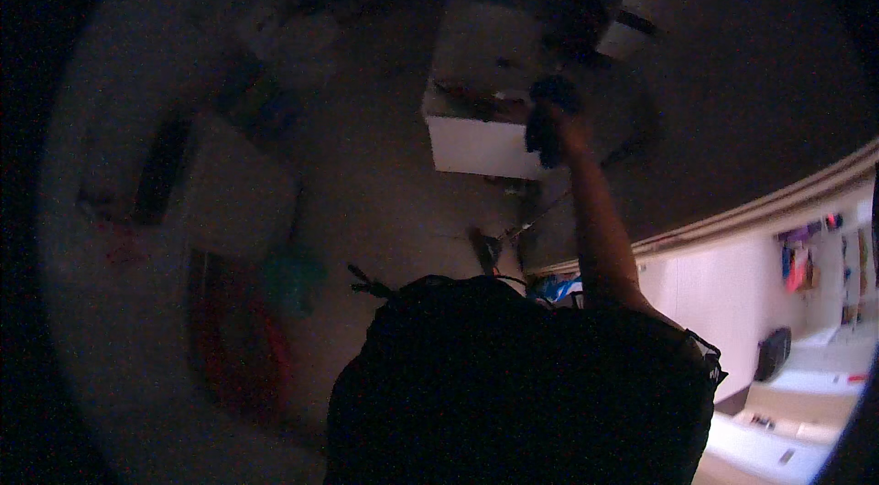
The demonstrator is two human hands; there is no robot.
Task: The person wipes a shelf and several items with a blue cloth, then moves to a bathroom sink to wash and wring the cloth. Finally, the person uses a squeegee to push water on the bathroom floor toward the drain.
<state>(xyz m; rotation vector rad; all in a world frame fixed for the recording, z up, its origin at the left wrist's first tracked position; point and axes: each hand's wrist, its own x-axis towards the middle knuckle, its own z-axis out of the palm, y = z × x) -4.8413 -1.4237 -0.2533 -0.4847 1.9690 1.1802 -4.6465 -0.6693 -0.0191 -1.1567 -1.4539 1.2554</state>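
The room before me is very dark. My right hand reaches forward, shut on a dark, bunched item that looks like cloth. It is at the right end of a pale box-like piece of furniture, whose top bears several small dark and reddish things too dim to name. Whether the cloth touches that furniture I cannot tell. My left hand is out of view. The black clothing on my body fills the lower middle.
At the left stand a pale cabinet or box, a greenish bag-like thing and a dark red object. A thin stand or cord lies below the pale furniture. A doorway at the lower right shows a lit room with a white wall.
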